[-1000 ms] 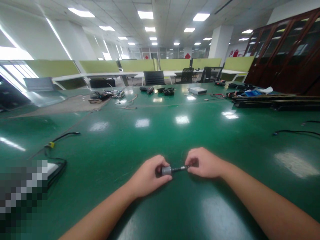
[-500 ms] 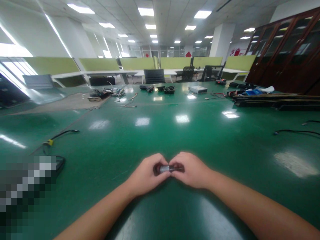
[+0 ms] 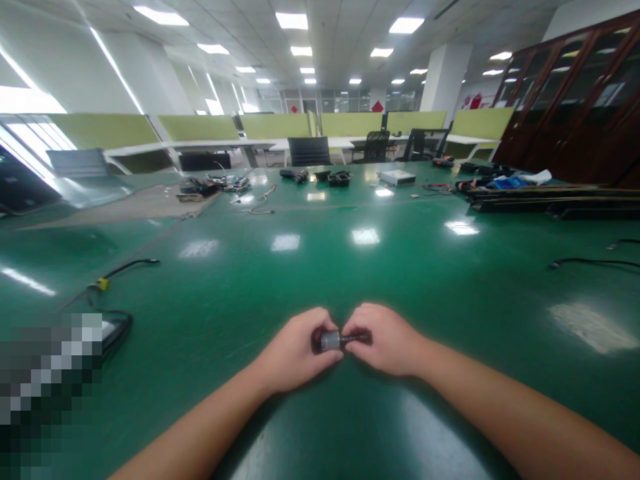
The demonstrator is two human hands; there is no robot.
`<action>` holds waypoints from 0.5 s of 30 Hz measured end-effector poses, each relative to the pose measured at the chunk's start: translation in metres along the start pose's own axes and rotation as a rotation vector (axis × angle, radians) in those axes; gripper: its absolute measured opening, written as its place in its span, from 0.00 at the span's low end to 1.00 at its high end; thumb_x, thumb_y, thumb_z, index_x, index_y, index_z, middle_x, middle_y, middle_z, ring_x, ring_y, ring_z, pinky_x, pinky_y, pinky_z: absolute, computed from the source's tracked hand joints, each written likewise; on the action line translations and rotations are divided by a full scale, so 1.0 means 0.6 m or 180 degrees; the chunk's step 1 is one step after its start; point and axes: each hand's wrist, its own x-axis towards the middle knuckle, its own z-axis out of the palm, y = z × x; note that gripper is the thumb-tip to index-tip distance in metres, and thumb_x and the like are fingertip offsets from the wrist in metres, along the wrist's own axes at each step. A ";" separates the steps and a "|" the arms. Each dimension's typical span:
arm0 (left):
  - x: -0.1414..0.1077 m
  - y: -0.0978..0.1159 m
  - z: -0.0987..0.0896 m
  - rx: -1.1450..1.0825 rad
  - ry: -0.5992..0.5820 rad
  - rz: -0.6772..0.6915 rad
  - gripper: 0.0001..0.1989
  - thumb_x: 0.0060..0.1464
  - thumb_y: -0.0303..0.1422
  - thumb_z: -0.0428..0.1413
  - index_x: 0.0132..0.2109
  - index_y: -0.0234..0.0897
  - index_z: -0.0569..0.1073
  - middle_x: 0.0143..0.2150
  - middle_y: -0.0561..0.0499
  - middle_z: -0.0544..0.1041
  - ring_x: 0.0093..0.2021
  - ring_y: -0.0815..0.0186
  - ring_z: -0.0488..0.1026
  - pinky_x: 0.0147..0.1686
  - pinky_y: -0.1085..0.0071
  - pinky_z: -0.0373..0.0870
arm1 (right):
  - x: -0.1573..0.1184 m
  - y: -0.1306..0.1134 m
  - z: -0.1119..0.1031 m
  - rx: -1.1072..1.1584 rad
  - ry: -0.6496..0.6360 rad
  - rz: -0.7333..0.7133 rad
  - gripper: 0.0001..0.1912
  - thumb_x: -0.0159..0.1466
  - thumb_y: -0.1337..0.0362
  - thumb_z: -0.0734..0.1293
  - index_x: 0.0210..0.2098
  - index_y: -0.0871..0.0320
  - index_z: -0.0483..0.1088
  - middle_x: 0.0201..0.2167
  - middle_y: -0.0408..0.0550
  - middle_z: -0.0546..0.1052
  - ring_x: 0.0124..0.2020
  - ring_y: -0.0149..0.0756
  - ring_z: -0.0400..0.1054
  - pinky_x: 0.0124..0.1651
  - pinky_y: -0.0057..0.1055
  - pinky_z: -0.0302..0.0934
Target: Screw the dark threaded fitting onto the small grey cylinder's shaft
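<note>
Between my two hands, low over the green table [image 3: 320, 267], is a small dark object with a silver-grey band [image 3: 331, 341]. My left hand [image 3: 295, 350] curls its thumb and fingers round the wider, banded end. The narrower dark end on the right lies between the thumb and fingers of my right hand [image 3: 387, 339]. A small gap separates the fingertips of both hands, and part of the silver band shows there. Fingers hide the outer ends of the object, and its exact kind is too small to tell.
A black cable with a yellow tag [image 3: 101, 285] lies at the left, near a blurred-out device [image 3: 50, 367]. Electronic parts [image 3: 215, 185], a silver box [image 3: 397, 177] and dark strips [image 3: 555, 200] lie across the far side. Another cable [image 3: 595, 263] is at the right.
The fingertips of my two hands have moved slightly apart, my right hand shifting a little to the right. More of the silver band shows now.
</note>
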 end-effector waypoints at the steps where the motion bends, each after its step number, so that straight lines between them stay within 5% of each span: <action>1: 0.000 0.000 0.000 0.0000 -0.0004 -0.0008 0.09 0.50 0.32 0.63 0.38 0.37 0.72 0.34 0.53 0.73 0.35 0.64 0.70 0.34 0.71 0.62 | 0.000 0.000 -0.001 0.0003 0.0001 -0.0002 0.04 0.60 0.68 0.72 0.36 0.56 0.76 0.31 0.44 0.77 0.36 0.35 0.67 0.40 0.31 0.58; 15: 0.001 0.002 -0.001 -0.0033 -0.0052 -0.0138 0.10 0.49 0.32 0.64 0.38 0.38 0.71 0.34 0.53 0.73 0.34 0.64 0.70 0.33 0.72 0.62 | -0.003 0.003 -0.010 -0.0022 -0.0089 -0.0048 0.03 0.60 0.68 0.71 0.35 0.57 0.75 0.30 0.43 0.76 0.35 0.35 0.67 0.39 0.31 0.57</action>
